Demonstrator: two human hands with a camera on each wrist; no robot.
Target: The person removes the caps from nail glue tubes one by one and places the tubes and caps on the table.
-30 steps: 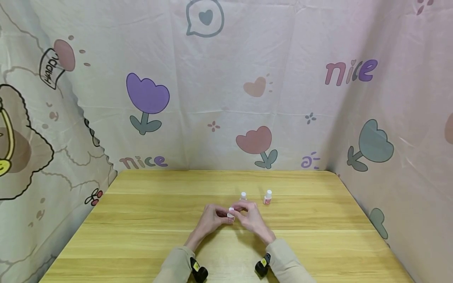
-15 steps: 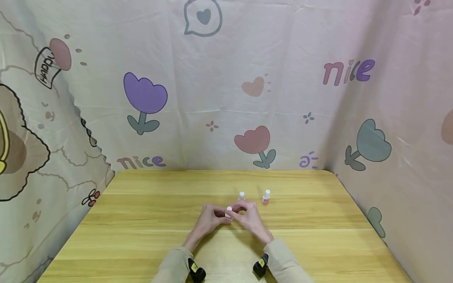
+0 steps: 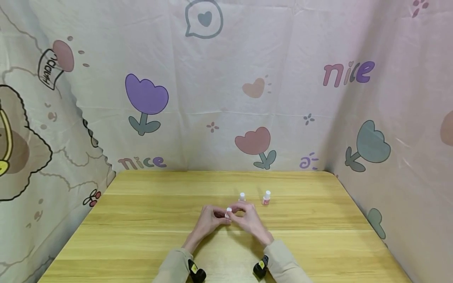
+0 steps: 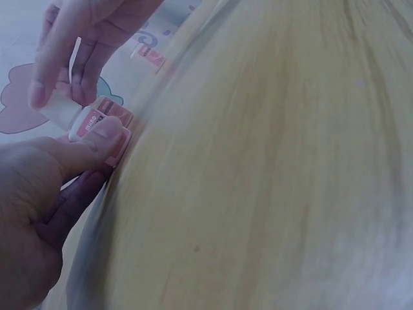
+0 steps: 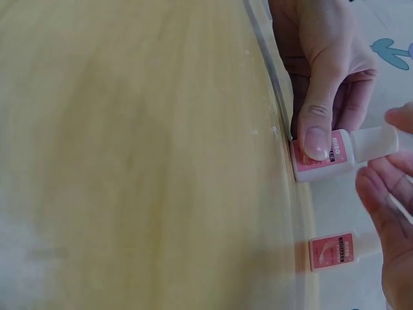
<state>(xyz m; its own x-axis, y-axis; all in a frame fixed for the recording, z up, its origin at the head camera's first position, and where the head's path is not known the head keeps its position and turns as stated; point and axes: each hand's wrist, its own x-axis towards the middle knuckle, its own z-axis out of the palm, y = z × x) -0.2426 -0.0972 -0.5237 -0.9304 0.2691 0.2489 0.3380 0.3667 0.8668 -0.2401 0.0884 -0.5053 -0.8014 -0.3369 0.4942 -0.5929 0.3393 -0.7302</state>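
A small white bottle (image 5: 341, 152) with a pink label and a white cap (image 5: 375, 143) stands at the middle of the table. My left hand (image 3: 209, 220) grips its body between thumb and fingers, with the thumb over the label. At the cap is my right hand (image 3: 249, 218), its thumb and fingertips pinching round it from the other side. Fingers hide much of the bottle in the head view. Just behind my right hand stands a second, similar bottle (image 3: 242, 196), partly covered in the head view.
A third bottle (image 3: 266, 198) of the same kind stands upright farther right on the wooden table (image 3: 148, 220). Patterned cloth (image 3: 212, 90) hangs behind the table and along both sides. Each wrist carries a small black camera.
Both hands stay together at the same bottle. My right fingers have shifted slightly about the cap, and less of the label shows in the head view. The other bottles stay put.
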